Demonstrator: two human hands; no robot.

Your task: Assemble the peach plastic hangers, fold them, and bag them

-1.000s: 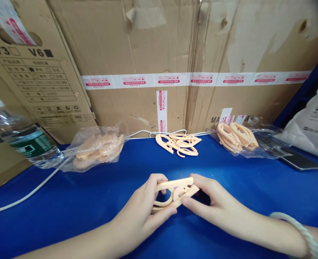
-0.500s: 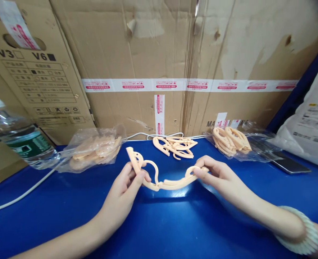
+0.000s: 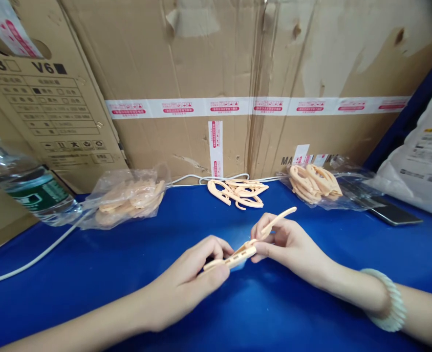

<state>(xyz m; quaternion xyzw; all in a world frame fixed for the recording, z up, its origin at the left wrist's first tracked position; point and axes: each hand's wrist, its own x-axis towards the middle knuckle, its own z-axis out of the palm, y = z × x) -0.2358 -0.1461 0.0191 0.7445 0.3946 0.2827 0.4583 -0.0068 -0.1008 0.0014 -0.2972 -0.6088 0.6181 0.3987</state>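
A peach plastic folding clothes hanger (image 3: pixel 242 256) is held up between my two hands above the blue table, partly folded and seen edge-on, with slots along one arm. My left hand (image 3: pixel 198 270) is closed on its left end, thumb on the near side and fingers behind. At the other end, my right hand (image 3: pixel 288 240) pinches it near the joint, and a thin curved part sticks up to the right past the fingers. Behind the hands lies a loose pile of matching hangers (image 3: pixel 250 189) on the table.
Clear bags of peach hangers lie at left (image 3: pixel 131 198) and right (image 3: pixel 322 185). A water bottle (image 3: pixel 40 193) leans at far left beside a white cable (image 3: pixel 36 261). A dark phone (image 3: pixel 395 215) and a white package (image 3: pixel 421 166) are at right; cardboard boxes (image 3: pixel 179 63) stand behind.
The hanger was spread wide between my hands; now its parts are folded closer and turned edge-on. My hands have come together, the left moving right and slightly down.
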